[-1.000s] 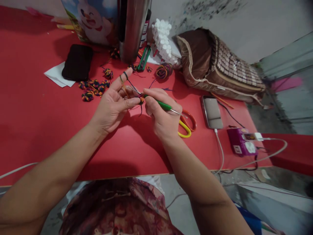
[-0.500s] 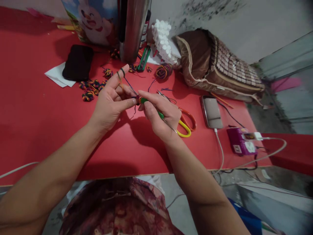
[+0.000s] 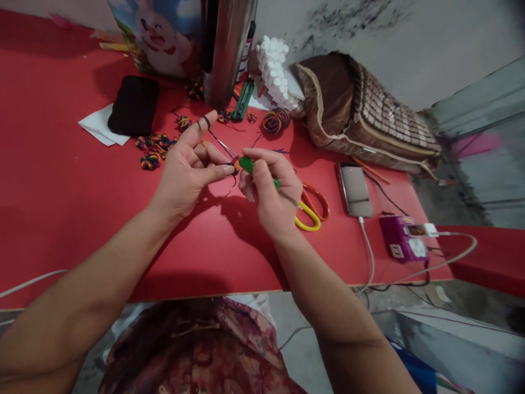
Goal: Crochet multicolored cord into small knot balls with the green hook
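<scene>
My left hand pinches a small multicoloured piece of crochet between thumb and fingertips. Yarn loops round its raised index finger and runs down to the piece. In my right hand is a crochet hook with a green handle; its metal tip shows beyond the piece, along the yarn. A dark, multicoloured ball of yarn lies behind the hands. Scissors with red and yellow handles lie partly hidden under my right hand. Left of my left hand is a cluster of crocheted pieces.
On the red table stand a metal flask and a picture-printed box. A black phone, a green cutter, a brown bag, a charging phone and a purple power adapter lie around.
My right hand has drawn back slightly to the right and tilted, baring the hook's metal tip. The small crochet piece has shifted a little rightward in my left fingers.
</scene>
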`<state>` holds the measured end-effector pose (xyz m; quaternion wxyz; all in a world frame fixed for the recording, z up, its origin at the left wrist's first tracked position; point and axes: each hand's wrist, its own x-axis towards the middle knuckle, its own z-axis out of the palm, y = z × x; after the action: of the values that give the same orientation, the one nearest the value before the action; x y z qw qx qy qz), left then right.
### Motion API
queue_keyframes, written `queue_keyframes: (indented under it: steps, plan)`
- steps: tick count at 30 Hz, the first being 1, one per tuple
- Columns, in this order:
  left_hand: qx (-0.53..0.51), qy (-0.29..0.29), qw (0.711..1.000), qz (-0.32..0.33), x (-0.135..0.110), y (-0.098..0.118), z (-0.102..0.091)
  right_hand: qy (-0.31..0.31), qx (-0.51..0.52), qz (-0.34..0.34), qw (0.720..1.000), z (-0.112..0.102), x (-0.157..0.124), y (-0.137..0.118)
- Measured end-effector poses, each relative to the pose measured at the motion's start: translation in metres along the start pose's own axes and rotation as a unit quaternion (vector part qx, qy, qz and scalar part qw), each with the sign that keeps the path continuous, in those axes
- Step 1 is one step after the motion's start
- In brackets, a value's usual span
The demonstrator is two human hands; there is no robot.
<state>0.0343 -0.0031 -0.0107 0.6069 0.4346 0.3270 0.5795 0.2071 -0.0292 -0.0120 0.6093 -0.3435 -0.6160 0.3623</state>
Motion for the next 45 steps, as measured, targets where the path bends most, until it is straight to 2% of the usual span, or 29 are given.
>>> queue_keyframes:
  steps: [3,5,7,10,12,15,18,20,24,27,30,33,38,45]
  plan:
    - [0.036,-0.008,0.999,0.039,0.001,0.004,0.0,-0.011,0.115,0.066,0.991,0.001,0.005,-0.003]
    - [0.042,-0.011,0.998,0.056,0.002,0.006,0.001,-0.015,0.15,0.085,0.985,0.001,0.006,-0.004]
    - [0.054,-0.013,0.996,0.074,0.002,0.007,0.002,-0.011,0.147,0.096,0.984,0.0,0.006,-0.005]
    - [0.099,-0.006,0.99,0.099,-0.002,0.009,0.005,-0.004,0.088,0.1,0.991,0.0,0.005,-0.005]
    - [0.131,0.002,0.986,0.108,-0.005,0.009,0.008,-0.003,0.03,0.083,0.996,-0.001,0.003,-0.005]
    - [0.15,0.009,0.983,0.11,-0.009,0.004,0.011,0.002,-0.066,0.01,0.998,0.0,-0.002,-0.005]
    - [0.117,0.017,0.99,0.083,-0.007,-0.003,0.008,0.023,-0.123,-0.053,0.991,0.005,-0.009,-0.005]
    - [0.078,0.012,0.995,0.057,-0.004,-0.006,0.003,0.042,-0.115,-0.057,0.991,0.009,-0.012,-0.005]
    - [0.054,-0.038,0.998,0.007,0.002,0.001,-0.011,0.052,0.009,0.011,0.999,0.012,-0.007,-0.003]
    - [0.03,-0.078,0.996,-0.011,0.004,0.013,-0.014,0.008,0.127,0.113,0.985,0.006,0.005,0.003]
    - [0.006,-0.096,0.994,-0.057,0.002,0.021,-0.009,-0.039,0.159,0.208,0.964,-0.006,0.014,0.012]
    - [0.005,-0.123,0.988,-0.097,-0.002,0.025,-0.002,-0.074,0.147,0.264,0.95,-0.019,0.018,0.017]
    - [0.063,-0.161,0.98,-0.095,-0.007,0.024,0.0,-0.083,0.103,0.275,0.952,-0.031,0.021,0.014]
    - [0.08,-0.16,0.98,-0.083,-0.007,0.025,-0.001,-0.059,0.065,0.217,0.972,-0.034,0.026,0.007]
